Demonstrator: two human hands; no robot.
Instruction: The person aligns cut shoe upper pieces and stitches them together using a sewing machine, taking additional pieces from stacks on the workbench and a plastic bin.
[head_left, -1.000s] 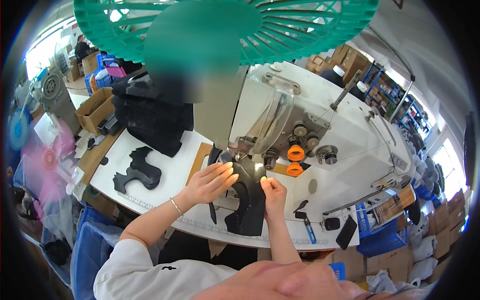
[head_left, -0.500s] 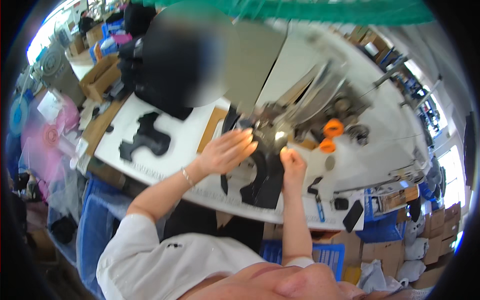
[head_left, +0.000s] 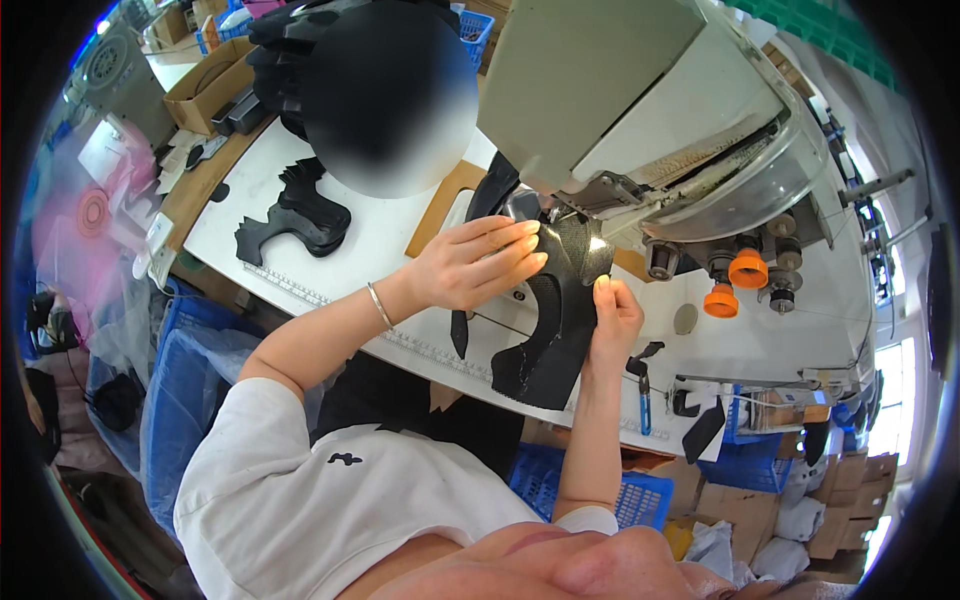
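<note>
A black shoe upper (head_left: 555,355), curved and partly perforated, lies under the head of a sewing machine (head_left: 610,90). My left hand (head_left: 478,264), with a silver bangle at the wrist, has its bent fingers close together on the upper's left side, beside the needle area; its thumb is hidden. At the right edge of the same piece, my right hand (head_left: 613,322) pinches it between thumb and curled fingers. Bright light falls on the work between both hands. The needle itself cannot be made out.
More black uppers (head_left: 305,218) lie stacked on the white table (head_left: 225,235) at the left. Orange knobs (head_left: 748,268) stick out from the machine. Right of my right hand are a blue-handled tool (head_left: 645,408) and a flat black piece (head_left: 705,432). A plastic-lined blue bin (head_left: 190,400) stands lower left.
The view has tilted, so the machine head looks larger and shows more of its underside. My left fingers have bent from nearly straight. My right hand keeps its pinch on the upper's edge.
</note>
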